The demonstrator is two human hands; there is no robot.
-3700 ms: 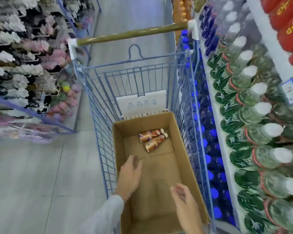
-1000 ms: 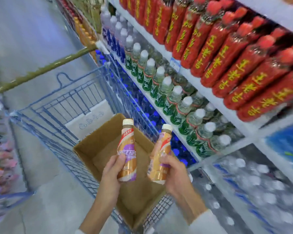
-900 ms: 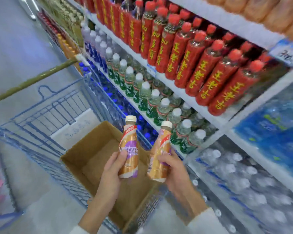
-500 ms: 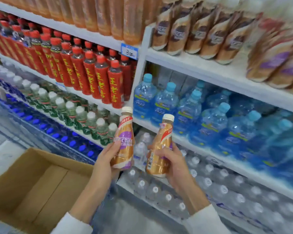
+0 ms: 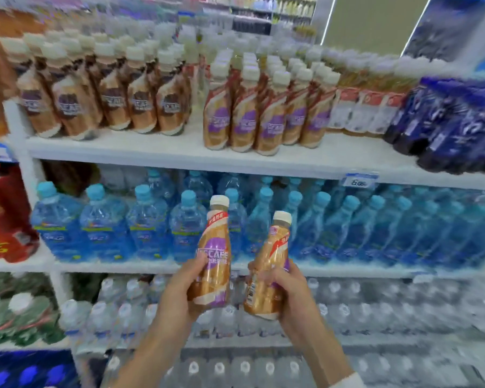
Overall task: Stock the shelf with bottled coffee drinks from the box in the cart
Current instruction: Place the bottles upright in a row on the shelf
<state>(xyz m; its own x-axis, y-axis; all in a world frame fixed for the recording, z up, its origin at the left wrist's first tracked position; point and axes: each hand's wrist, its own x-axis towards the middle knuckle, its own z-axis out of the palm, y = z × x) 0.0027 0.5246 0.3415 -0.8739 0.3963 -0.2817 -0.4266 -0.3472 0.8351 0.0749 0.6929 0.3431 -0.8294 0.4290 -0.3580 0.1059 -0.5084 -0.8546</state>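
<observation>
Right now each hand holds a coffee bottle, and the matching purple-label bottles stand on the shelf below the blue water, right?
Not quite. The left hand holds a coffee bottle and the right hand holds a second coffee bottle, but the head view shows the matching purple-label bottles on the shelf above the blue water bottles, not below them.

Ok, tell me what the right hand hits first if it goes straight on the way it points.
Probably the blue-capped water bottles just behind the coffee bottle that the right hand holds, though depth is unclear.
</observation>
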